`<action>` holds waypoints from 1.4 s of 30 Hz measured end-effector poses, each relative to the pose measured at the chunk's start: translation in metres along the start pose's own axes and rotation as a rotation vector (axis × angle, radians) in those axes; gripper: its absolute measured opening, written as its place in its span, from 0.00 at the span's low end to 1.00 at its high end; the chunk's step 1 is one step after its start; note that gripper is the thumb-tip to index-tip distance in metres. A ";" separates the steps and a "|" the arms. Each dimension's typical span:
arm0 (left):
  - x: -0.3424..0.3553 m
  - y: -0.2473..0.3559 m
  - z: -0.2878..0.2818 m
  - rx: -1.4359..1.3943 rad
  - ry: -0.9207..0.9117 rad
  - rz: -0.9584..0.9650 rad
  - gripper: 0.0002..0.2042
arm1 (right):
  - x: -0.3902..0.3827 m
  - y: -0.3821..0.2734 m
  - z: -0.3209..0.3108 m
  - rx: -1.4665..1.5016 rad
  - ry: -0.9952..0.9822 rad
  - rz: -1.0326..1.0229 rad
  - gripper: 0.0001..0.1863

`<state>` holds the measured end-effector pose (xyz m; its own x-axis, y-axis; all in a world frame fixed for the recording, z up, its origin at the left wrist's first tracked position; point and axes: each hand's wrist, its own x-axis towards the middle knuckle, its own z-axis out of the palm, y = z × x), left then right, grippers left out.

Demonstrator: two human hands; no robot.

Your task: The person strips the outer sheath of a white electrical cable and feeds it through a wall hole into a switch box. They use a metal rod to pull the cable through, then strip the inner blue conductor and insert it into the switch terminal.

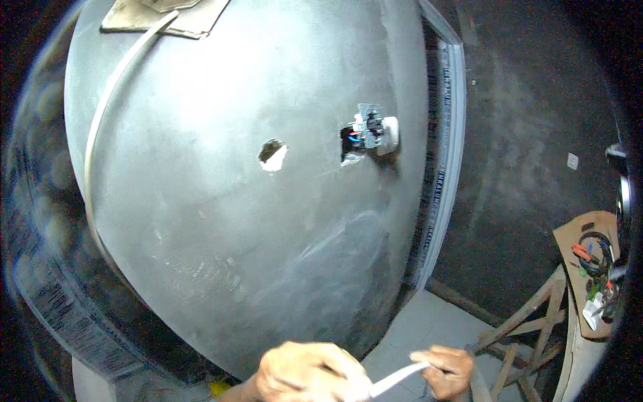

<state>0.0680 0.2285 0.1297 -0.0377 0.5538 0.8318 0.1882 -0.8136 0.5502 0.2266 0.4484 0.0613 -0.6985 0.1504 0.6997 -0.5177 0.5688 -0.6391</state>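
Observation:
At the lower edge, my left hand (308, 372) is closed around one end of a white strip (398, 378), perhaps a cable, partly blurred. My right hand (443, 372) pinches the strip's other visible end between thumb and fingers. Above them is a grey plastered wall (221, 194) with a ragged round hole (272, 155). To its right, an electrical switch mechanism (368, 126) with a white cover (390, 135) hangs out of a rough opening showing coloured wires.
A pale hose (92, 194) arcs down the left from near a square fitting (164, 17). A door frame (442, 154) stands right of the wall. A board with pliers and coiled cable (579, 228) rests on a wooden trestle (529, 315) at right, above pale flooring (415, 325).

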 end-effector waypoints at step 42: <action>0.033 -0.001 0.027 -0.548 -0.013 0.145 0.10 | 0.009 -0.056 -0.025 -0.399 0.119 -0.157 0.05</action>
<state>0.0931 0.2522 0.1547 -0.0367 0.4292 0.9024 -0.3462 -0.8526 0.3914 0.2619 0.4376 0.1115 -0.5528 0.1154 0.8253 -0.3661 0.8561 -0.3649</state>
